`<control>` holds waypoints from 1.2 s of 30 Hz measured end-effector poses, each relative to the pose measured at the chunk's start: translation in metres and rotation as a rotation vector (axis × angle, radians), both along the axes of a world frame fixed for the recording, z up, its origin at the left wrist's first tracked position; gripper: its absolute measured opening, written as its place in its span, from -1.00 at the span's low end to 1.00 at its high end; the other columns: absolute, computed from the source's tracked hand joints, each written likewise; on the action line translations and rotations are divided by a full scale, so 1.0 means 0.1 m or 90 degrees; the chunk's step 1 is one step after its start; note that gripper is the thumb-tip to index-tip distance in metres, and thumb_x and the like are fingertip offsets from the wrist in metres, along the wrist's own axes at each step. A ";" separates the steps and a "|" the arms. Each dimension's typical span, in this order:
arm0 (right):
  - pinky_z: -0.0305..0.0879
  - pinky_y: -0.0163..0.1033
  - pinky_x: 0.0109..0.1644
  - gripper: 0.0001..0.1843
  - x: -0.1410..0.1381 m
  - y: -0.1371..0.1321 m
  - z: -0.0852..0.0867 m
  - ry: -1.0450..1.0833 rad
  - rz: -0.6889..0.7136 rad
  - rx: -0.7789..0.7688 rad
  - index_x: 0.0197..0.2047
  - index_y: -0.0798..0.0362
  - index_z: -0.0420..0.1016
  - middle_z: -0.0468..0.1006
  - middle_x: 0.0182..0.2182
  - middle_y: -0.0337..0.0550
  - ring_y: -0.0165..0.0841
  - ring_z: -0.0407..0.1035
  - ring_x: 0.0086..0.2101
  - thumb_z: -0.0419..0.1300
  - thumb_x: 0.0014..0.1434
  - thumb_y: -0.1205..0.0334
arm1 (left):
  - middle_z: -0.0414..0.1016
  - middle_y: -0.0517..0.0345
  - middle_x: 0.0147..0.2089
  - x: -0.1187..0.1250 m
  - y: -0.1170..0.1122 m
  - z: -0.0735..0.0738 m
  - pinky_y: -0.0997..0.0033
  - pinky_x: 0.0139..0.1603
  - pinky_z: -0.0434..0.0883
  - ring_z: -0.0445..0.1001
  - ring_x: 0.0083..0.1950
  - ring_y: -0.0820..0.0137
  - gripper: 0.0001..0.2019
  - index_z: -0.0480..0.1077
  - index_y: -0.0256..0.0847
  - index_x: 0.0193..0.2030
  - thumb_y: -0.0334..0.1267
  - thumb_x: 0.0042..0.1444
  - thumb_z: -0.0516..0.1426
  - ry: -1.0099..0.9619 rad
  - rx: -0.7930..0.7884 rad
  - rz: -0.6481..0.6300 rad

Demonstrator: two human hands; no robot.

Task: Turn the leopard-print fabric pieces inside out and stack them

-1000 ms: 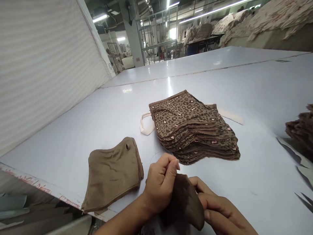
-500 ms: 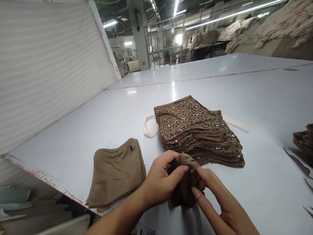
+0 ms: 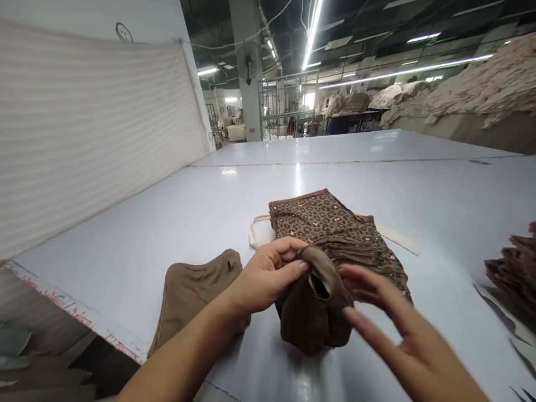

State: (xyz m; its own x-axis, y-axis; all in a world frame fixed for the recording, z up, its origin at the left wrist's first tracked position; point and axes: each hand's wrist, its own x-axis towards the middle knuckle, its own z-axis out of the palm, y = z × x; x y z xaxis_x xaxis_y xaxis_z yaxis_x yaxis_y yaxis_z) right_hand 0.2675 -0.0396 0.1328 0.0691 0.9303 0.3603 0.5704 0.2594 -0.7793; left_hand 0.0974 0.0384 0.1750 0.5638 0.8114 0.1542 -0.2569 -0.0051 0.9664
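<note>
My left hand [image 3: 272, 273] pinches the upper edge of a brown fabric piece [image 3: 312, 324] between thumb and fingers. The piece hangs bunched above the table, and a small slit-like hole shows near its top. Beside the piece, my right hand [image 3: 389, 318] has its thumb and fingers apart, slightly blurred; its fingertips are close to the cloth. Left of my hands lies a stack of plain brown fabric pieces [image 3: 192, 290], the top one with a small hole at its corner. Behind them sits a pile of leopard-print fabric pieces [image 3: 318, 218], partly hidden by my hands.
A pale strip [image 3: 397, 239] sticks out from under the printed pile. Dark brown cloth [image 3: 513, 273] lies at the right edge. The wide white table [image 3: 167, 212] stretches back to a seam, with a white curtain [image 3: 96, 111] along its left side. Heaped fabric [image 3: 481, 84] rises at back right.
My right hand has let go of the brown piece and moved a little to the right, its fingers spreading. The piece now hangs from my left hand with its hole showing. The camera has tilted up.
</note>
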 end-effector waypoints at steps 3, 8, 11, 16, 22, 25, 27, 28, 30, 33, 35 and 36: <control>0.38 -0.26 -0.09 -0.71 0.02 -0.01 0.02 0.025 0.099 -0.108 -0.12 -0.10 0.50 0.53 -0.18 -0.17 -0.25 0.41 -0.14 0.13 0.14 0.01 | 0.40 0.18 -0.40 -0.04 0.00 0.00 0.53 -0.33 0.32 0.37 -0.38 0.48 -0.70 0.38 -0.27 -0.20 -0.10 0.00 0.22 0.023 0.028 0.027; 0.39 -0.22 -0.06 -0.69 0.08 -0.06 -0.08 0.164 0.138 -0.152 -0.14 -0.08 0.54 0.56 -0.15 -0.18 -0.18 0.40 -0.09 0.07 0.19 0.00 | 0.44 0.16 -0.32 -0.06 0.03 -0.09 0.48 -0.20 0.33 0.38 -0.27 0.43 -0.80 0.39 -0.25 -0.21 -0.18 0.07 0.16 0.033 0.095 0.133; 0.32 -0.23 0.04 -0.63 0.12 -0.03 -0.14 0.125 0.086 -0.108 -0.01 -0.06 0.45 0.49 -0.02 -0.14 -0.19 0.34 0.01 0.07 0.18 -0.01 | 0.45 0.11 -0.31 0.02 -0.01 -0.14 0.43 -0.18 0.33 0.39 -0.25 0.40 -0.83 0.39 -0.28 -0.22 -0.23 0.14 0.09 0.054 0.106 0.105; 0.35 -0.25 0.01 -0.57 0.09 0.01 -0.08 0.107 0.085 -0.085 0.09 -0.09 0.39 0.50 -0.02 -0.18 -0.19 0.37 -0.01 0.13 0.16 0.03 | 0.34 0.17 -0.31 0.09 -0.11 -0.22 0.47 -0.25 0.28 0.31 -0.30 0.45 -0.74 0.29 -0.22 -0.03 -0.28 0.13 0.10 0.098 0.170 0.027; 0.36 -0.13 0.01 -0.61 0.25 0.08 -0.08 0.445 -0.010 -0.149 -0.12 -0.09 0.55 0.56 -0.09 -0.13 -0.07 0.37 -0.02 0.24 0.02 -0.07 | 0.38 0.13 -0.27 -0.01 -0.16 -0.59 0.41 -0.06 0.20 0.29 -0.17 0.37 -0.79 0.45 -0.29 -0.29 -0.21 -0.05 0.26 0.107 0.016 -0.031; 0.40 -0.14 -0.05 -0.51 0.29 0.11 -0.19 0.519 -0.053 -0.181 -0.09 -0.07 0.51 0.53 -0.06 -0.08 -0.05 0.35 0.00 0.25 -0.05 -0.14 | 0.39 0.18 -0.41 0.04 -0.19 -0.79 0.43 -0.18 0.25 0.34 -0.33 0.43 -0.73 0.42 -0.29 -0.34 -0.09 -0.01 0.23 -0.012 -0.192 -0.015; 0.42 -0.23 -0.10 -0.46 0.27 0.07 -0.25 0.491 -0.096 -0.177 -0.05 -0.09 0.46 0.52 -0.06 -0.09 -0.11 0.37 -0.02 0.22 -0.05 -0.19 | 0.44 0.16 -0.40 0.09 -0.19 -0.86 0.42 -0.21 0.29 0.38 -0.36 0.43 -0.72 0.39 -0.28 -0.26 -0.07 0.03 0.18 -0.060 -0.259 0.003; 0.43 -0.29 -0.14 -0.47 0.25 0.03 -0.28 0.443 -0.122 -0.154 -0.07 -0.09 0.45 0.54 -0.11 -0.10 -0.16 0.41 -0.08 0.21 -0.04 -0.20 | 0.47 0.12 -0.37 0.10 -0.19 -0.88 0.41 -0.20 0.31 0.42 -0.33 0.40 -0.73 0.39 -0.28 -0.23 -0.11 0.03 0.18 -0.093 -0.300 0.014; 0.42 -0.44 -0.23 -0.60 0.20 -0.09 -0.33 0.301 -0.164 -0.090 -0.19 -0.09 0.46 0.57 -0.28 -0.17 -0.30 0.48 -0.24 0.20 0.00 -0.16 | 0.52 0.05 -0.31 0.13 -0.17 -0.90 0.40 -0.16 0.33 0.46 -0.28 0.37 -0.75 0.41 -0.33 -0.20 -0.21 0.02 0.19 -0.156 -0.382 0.039; 0.37 -0.53 -0.31 -0.80 0.11 -0.23 -0.41 0.122 -0.150 -0.019 -0.31 -0.09 0.42 0.51 -0.43 -0.27 -0.42 0.45 -0.40 0.16 0.10 -0.02 | 0.55 0.03 -0.31 0.15 -0.15 -0.94 0.40 -0.10 0.35 0.50 -0.24 0.34 -0.80 0.44 -0.35 -0.22 -0.30 0.00 0.19 -0.206 -0.450 0.067; 0.37 -0.51 -0.29 -0.82 0.06 -0.26 -0.48 0.080 -0.112 -0.025 -0.25 -0.09 0.42 0.51 -0.38 -0.26 -0.40 0.45 -0.36 0.14 0.13 0.03 | 0.57 0.05 -0.33 0.18 -0.17 -0.97 0.38 -0.08 0.35 0.51 -0.21 0.31 -0.82 0.45 -0.33 -0.26 -0.31 -0.01 0.19 -0.210 -0.466 0.066; 0.38 -0.48 -0.28 -0.80 0.03 -0.25 -0.51 0.084 -0.092 -0.045 -0.22 -0.08 0.42 0.52 -0.36 -0.24 -0.38 0.45 -0.34 0.13 0.14 0.03 | 0.57 0.04 -0.34 0.20 -0.19 -0.98 0.35 -0.06 0.36 0.52 -0.20 0.28 -0.82 0.46 -0.33 -0.26 -0.30 -0.02 0.19 -0.212 -0.478 0.059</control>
State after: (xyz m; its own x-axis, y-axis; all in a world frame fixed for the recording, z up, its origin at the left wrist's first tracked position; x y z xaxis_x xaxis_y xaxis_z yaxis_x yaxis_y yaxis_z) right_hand 0.2706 -0.0646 0.0816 0.2465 0.9299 0.2729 0.4897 0.1235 -0.8631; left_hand 0.1172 0.0193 0.0770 0.5096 0.8062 -0.3008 -0.5605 0.5762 0.5949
